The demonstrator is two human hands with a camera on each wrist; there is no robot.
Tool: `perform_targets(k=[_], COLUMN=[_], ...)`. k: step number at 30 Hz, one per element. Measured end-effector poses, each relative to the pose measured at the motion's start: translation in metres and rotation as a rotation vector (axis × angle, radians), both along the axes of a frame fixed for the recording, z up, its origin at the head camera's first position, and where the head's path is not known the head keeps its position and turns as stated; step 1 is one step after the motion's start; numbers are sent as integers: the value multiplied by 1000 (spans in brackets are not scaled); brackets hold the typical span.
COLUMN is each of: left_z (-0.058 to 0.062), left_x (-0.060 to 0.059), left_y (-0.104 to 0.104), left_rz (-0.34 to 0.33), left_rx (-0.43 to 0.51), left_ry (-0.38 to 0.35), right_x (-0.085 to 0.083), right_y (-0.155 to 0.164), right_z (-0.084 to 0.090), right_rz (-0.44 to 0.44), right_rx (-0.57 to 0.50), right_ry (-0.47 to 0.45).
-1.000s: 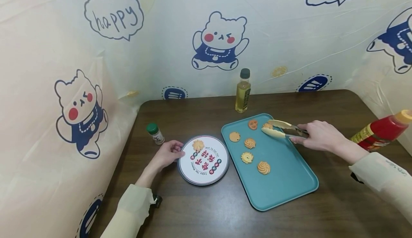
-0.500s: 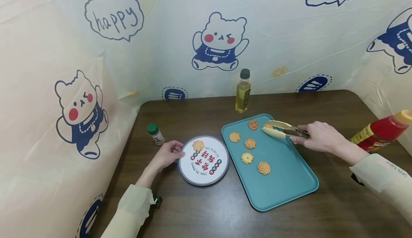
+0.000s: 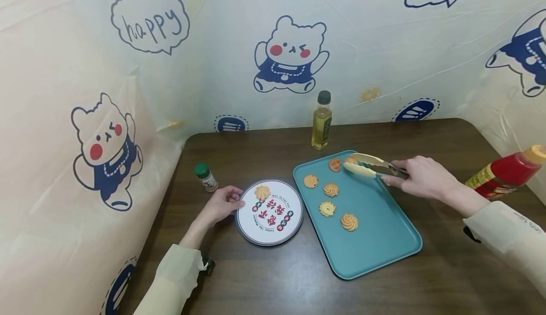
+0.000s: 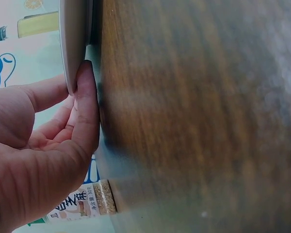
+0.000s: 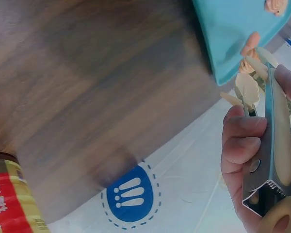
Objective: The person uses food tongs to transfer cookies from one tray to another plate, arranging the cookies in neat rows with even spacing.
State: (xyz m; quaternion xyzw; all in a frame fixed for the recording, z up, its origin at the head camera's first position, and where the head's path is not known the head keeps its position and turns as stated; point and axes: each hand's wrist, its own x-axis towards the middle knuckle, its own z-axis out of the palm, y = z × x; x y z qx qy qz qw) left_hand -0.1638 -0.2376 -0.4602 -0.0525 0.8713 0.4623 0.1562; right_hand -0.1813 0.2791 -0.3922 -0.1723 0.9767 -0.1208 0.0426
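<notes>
The right hand (image 3: 420, 178) is squeezing tongs (image 3: 373, 167) whose tips seem to be pinching a cookie (image 3: 351, 160), upper tray (image 3: 384, 239); the left hand (image 3: 219, 204), fingers relaxed, is touching the plate (image 3: 256, 227).

Dark wood-grain worktop (image 3: 273, 277) with rounded far corners, enclosed by printed sheeting on three sides. Directly on it: round printed plate (image 3: 294, 220) left of centre; teal tray (image 3: 384, 234) just beside it; oil bottle (image 3: 322, 121) near far edge; small green-capped jar (image 3: 205, 176) at left; red sauce bottle (image 3: 507, 173) at right edge, tilted.
</notes>
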Motion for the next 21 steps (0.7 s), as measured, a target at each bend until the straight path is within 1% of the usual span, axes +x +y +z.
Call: perform_targets(k=[6,13,21], left_z=[0,0,2], left_x=[1,1,2], left_y=[0,0,1], left_rz=[6,-1,5], left_rx=[-10,-6,-8], left_ry=[-5,7,-3], right_x=[1,3,3], right_y=[-15,-43,-69], right_z=[8,17,19], right_rz=[27,91,150], right_rx=[-24,-48,-82], right_ry=[23,46,54])
